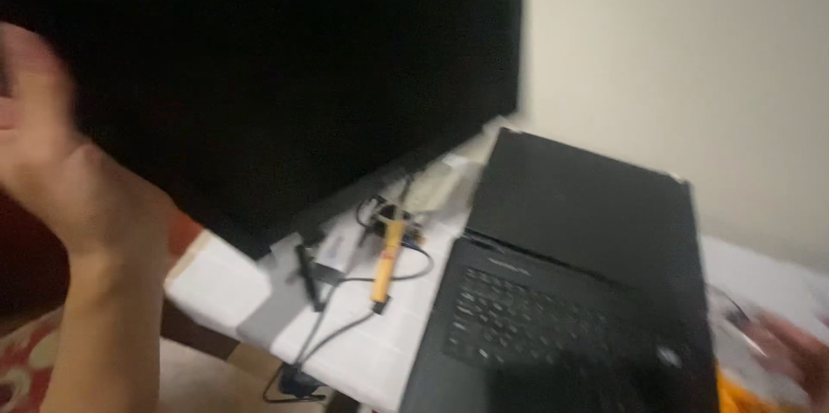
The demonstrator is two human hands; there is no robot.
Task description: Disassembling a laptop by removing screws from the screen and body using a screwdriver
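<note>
Left hand (43,145) raised, blurred, beside a large flat black screen (285,76); grip spread, empty. Right hand (799,352) at the frame edge near a matte black open laptop (570,292); grip unreadable. Slim yellow-handled tool (386,262) and thin cables (324,318) lie on the white table (216,283).

My left hand (39,132) is raised at the left edge, forearm upright, fingers blurred and seemingly loose, holding nothing I can see. My right hand (799,352) sits low at the right edge, too blurred to read.
</note>
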